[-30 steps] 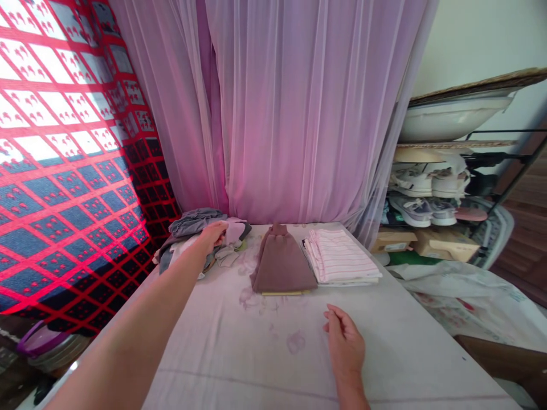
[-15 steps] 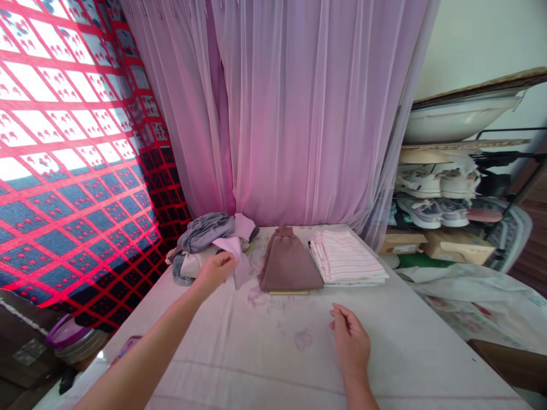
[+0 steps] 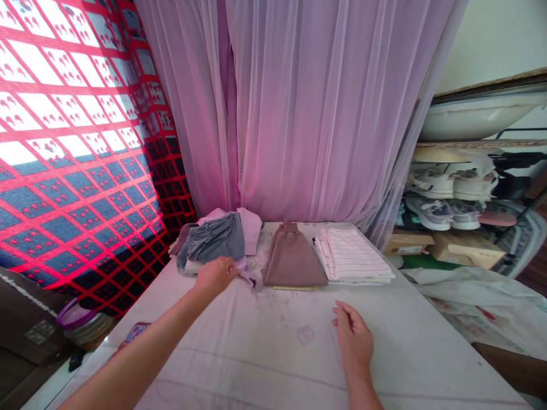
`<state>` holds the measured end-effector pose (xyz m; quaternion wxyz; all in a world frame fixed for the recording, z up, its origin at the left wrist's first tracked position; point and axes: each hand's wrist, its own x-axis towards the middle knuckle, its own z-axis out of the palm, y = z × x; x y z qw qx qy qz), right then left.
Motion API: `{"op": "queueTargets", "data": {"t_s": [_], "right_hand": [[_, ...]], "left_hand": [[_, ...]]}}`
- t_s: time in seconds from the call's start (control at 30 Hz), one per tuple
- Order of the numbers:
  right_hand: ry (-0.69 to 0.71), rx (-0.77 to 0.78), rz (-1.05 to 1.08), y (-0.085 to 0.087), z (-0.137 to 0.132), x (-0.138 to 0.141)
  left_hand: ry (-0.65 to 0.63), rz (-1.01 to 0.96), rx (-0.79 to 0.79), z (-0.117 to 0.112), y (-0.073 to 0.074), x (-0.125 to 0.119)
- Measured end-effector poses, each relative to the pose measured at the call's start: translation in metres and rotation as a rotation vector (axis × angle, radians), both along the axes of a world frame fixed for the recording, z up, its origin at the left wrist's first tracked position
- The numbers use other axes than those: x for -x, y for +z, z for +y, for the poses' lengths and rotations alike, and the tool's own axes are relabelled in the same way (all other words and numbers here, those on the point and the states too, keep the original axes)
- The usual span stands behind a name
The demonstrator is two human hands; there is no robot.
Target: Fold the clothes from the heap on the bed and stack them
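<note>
The left hand point(image 3: 216, 275) seems to pinch an edge of lilac cloth point(image 3: 248, 276) at the foot of a loose heap point(image 3: 252, 228) topped by grey denim shorts point(image 3: 216, 239); the right hand point(image 3: 352, 336) holds nothing, open with fingers lightly curled, over the sheeted worktop point(image 3: 273, 353). Beside the heap, a mauve garment point(image 3: 294, 256) and a pink-striped stack point(image 3: 352, 256) already lie folded. A phone point(image 3: 137, 331) sits at the worktop's near edge.

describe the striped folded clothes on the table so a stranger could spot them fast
On the white-covered table under the sheer pink curtain, three piles of clothes line the far edge. The folded stack is the rightmost, right beside the brown triangular bundle. Only it is white with thin pink stripes.
</note>
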<state>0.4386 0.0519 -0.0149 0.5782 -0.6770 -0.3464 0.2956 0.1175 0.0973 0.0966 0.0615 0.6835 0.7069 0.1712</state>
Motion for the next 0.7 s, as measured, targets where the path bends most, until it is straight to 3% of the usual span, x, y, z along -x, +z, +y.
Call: {"op": "queueTargets", "data": {"t_s": [0.1,0.17,0.27,0.37,0.5,0.7], "right_hand": [[0.007,0.000,-0.004,-0.002,0.000,0.000],[0.006,-0.012,-0.001,-0.003,0.000,0.000],[-0.006,-0.030,-0.001,-0.003,0.000,0.000],[-0.008,-0.023,0.002,0.000,0.000,0.001],[0.001,0.010,0.005,0.005,-0.001,0.001],[0.012,0.006,-0.002,0.003,-0.001,0.001]], "left_hand": [[0.051,0.160,-0.229,0.028,0.014,0.026],[0.154,0.245,-0.277,0.045,0.020,0.046],[0.319,0.215,-0.173,0.064,0.023,0.075],[0.384,0.113,0.013,0.071,0.020,0.095],[0.240,0.101,0.119,0.060,0.005,0.093],[0.059,0.064,0.250,0.021,-0.032,0.078]]}}
